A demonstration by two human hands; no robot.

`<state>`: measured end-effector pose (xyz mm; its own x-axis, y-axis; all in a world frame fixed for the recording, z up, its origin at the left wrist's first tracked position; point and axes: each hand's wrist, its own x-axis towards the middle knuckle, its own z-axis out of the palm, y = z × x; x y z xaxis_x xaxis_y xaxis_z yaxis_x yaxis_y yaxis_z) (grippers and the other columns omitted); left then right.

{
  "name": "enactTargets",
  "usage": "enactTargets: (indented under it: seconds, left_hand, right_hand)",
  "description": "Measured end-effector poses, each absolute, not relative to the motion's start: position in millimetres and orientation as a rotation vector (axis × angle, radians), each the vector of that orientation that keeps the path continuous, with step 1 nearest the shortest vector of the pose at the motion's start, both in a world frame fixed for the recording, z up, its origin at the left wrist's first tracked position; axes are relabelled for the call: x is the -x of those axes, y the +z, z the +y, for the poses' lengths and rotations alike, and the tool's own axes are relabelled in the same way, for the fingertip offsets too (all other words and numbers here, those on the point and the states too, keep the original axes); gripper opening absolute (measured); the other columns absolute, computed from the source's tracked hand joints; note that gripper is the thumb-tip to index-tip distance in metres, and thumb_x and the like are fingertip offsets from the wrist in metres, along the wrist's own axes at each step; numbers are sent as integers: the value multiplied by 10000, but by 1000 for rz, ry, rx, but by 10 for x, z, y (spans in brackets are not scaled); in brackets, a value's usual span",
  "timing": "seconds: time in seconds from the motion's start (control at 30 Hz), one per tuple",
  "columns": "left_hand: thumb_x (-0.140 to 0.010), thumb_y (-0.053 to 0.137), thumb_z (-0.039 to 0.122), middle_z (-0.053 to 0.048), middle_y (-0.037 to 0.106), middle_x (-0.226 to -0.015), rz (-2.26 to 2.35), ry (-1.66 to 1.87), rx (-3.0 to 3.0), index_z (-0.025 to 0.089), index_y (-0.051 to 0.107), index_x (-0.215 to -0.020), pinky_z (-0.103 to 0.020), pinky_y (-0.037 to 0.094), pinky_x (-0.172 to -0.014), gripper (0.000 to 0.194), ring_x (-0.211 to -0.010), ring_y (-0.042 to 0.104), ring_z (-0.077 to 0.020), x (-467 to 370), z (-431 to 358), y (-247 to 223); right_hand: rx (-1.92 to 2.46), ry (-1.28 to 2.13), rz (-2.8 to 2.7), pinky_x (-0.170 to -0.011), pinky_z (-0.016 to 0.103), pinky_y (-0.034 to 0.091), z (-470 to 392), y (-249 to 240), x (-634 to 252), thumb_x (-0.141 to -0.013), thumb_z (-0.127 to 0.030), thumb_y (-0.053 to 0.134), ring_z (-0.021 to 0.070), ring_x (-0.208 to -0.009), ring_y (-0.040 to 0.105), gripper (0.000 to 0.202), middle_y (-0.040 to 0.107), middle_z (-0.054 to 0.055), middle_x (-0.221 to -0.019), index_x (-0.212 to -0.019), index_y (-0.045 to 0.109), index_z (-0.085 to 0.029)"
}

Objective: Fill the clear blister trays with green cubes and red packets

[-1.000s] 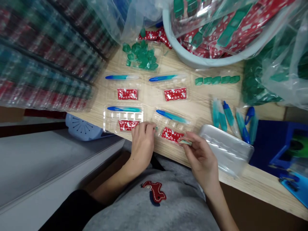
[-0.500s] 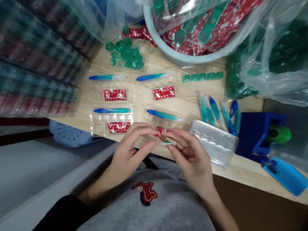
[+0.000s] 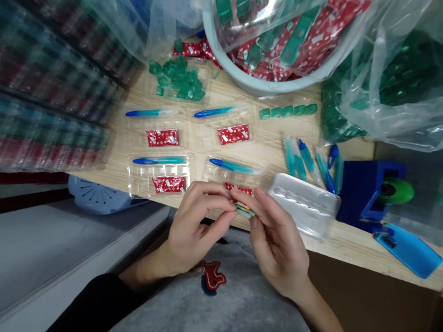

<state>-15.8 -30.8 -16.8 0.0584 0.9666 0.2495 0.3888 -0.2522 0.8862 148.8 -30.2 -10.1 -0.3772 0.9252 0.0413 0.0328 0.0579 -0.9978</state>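
A small stack of thin, multicoloured slips [image 3: 244, 210] is held edge-on above the table's front edge; what is printed on them is too small to read. My right hand [image 3: 278, 235] has its right end between thumb and fingers. With thumb and fingertips closed, my left hand [image 3: 202, 226] pinches the left end. Just beyond my fingers lies a clear tray holding a blue pen [image 3: 233, 166] and a red patterned packet [image 3: 238, 188], partly hidden. A second tray [image 3: 130, 177], to the left, has its own pen [image 3: 159, 160] and red packet [image 3: 169, 184].
Two more filled trays lie behind. Green cubes [image 3: 183, 80] are heaped at the back, near a pale tub [image 3: 259, 87] of red packets. Stacked trays [image 3: 41, 124] rise at left. Right are an upturned clear tray [image 3: 304, 203], loose pens [image 3: 308, 159] and a blue tape dispenser [image 3: 360, 193].
My left hand has come rightward and closed on the left end of the slips, from standing apart with fingers open. The slips have tilted slightly in my right hand.
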Motion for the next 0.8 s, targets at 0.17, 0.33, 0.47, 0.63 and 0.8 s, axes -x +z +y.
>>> enactTargets:
  seconds: [0.17, 0.33, 0.47, 0.63, 0.8]
  left_hand:
    - [-916, 574, 120, -22, 667, -1022, 1514, 1042, -1850, 246, 550, -1149, -296, 524, -831, 266, -949, 633, -156, 115, -286, -149]
    - [-897, 580, 108, -10, 688, -975, 1539, 1039, -1932, 252, 596, -1046, -274, 529, -816, 208, -908, 651, -152, 103, -238, -174]
    - [-864, 582, 79, 9, 692, -909, 1479, 1121, -1684, 255, 620, -950, -216, 542, -800, 199, -861, 670, -130, 110, -197, -290]
    - [-822, 686, 211, -13, 726, -884, 1549, 1234, -1153, 246, 676, -903, -211, 571, -793, 89, -865, 713, -160, 270, -88, -389]
    - [-718, 803, 371, -43, 739, -866, 1519, 1162, -824, 221, 733, -773, -206, 573, -785, 174, -884, 715, -192, 484, -26, -517]
  right_hand:
    - [1133, 1467, -1595, -1152, 378, 445, -290, -121, -1507, -945, -17, 444, 154, -1377, 476, 775, 501, -48, -1490, -1530, 193, -459]
    - [1147, 1430, -1686, -1138, 374, 450, -283, -183, -1493, -949, -34, 426, 141, -1388, 461, 821, 471, -35, -1514, -1550, 57, -455]
    - [1128, 1243, -1946, -1085, 381, 498, 29, -90, -1648, -933, -68, 478, 189, -1353, 509, 808, 456, 57, -1521, -1574, 80, -354]
    - [1379, 536, -1931, -991, 308, 521, 1411, 481, -2195, -891, -184, 604, 181, -1100, 690, 403, 704, 59, -1252, -1288, 641, -235]
    - [1880, 447, -1551, -913, 294, 367, 3072, 835, -2639, -913, -275, 224, 202, -1147, 581, 595, 703, 49, -1124, -999, 700, 71]
